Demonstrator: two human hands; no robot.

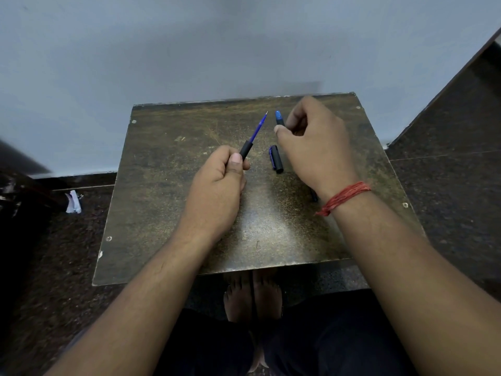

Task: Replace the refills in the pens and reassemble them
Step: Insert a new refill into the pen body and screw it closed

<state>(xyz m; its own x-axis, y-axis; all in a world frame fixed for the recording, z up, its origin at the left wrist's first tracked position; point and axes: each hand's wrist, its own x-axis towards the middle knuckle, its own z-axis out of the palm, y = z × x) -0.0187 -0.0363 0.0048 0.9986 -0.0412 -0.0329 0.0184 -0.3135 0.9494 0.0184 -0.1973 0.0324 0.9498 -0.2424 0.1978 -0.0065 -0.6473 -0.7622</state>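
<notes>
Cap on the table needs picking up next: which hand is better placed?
Probably right. The right hand lies beside the cap, but it already pinches a blue-tipped piece. The left hand grips the barrel with its refill exposed.

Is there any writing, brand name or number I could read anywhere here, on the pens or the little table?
None can be read.
Pen cap on the table: no legible print.
Pen barrel with blue refill in the left hand: no markings visible.
Blue-tipped piece in the right hand: no markings visible.
</notes>
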